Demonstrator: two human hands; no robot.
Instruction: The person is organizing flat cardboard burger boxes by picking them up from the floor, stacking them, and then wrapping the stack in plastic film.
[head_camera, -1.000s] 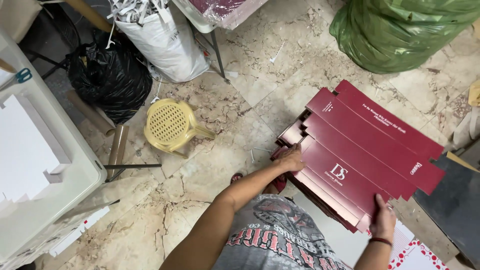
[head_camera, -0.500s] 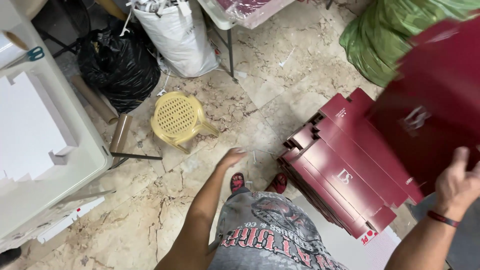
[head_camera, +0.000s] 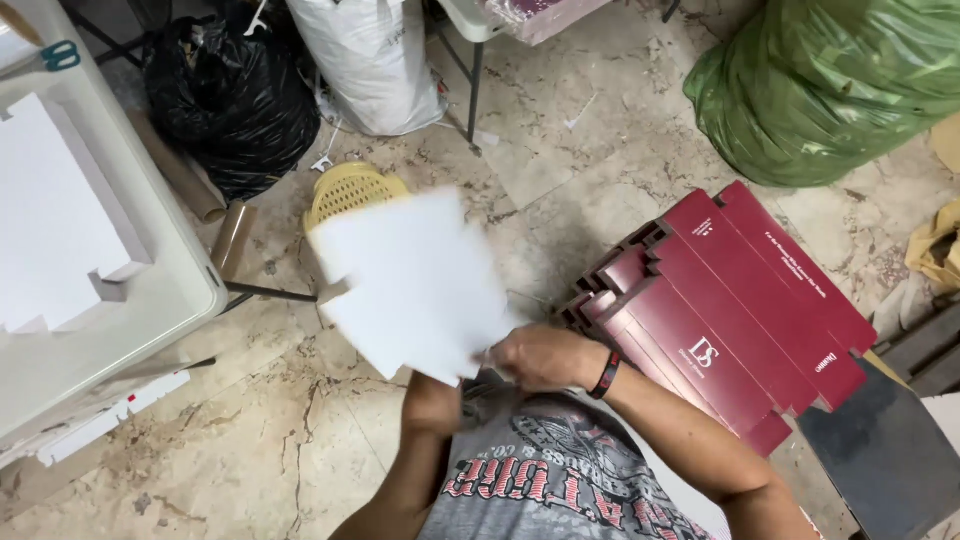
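I hold a flat cardboard box blank (head_camera: 415, 285) in front of my chest, its white side up and blurred by motion. My right hand (head_camera: 540, 355), with a dark wristband, grips its lower right edge. My left hand (head_camera: 432, 390) is under its lower edge and mostly hidden by the sheet. A stack of dark red box blanks (head_camera: 740, 310) lies fanned out on the floor just right of my right hand.
A white table (head_camera: 150, 300) at the left carries a white blank (head_camera: 50, 220) and scissors (head_camera: 50, 58). A yellow plastic stool (head_camera: 345, 190) stands half hidden behind the held sheet. A black bag (head_camera: 230, 100), a white sack (head_camera: 370, 60) and a green bag (head_camera: 830, 80) line the far side.
My right hand lifted one dark red blank off the stack, swung it left and turned it white side up. My left hand left the stack and came under the sheet.
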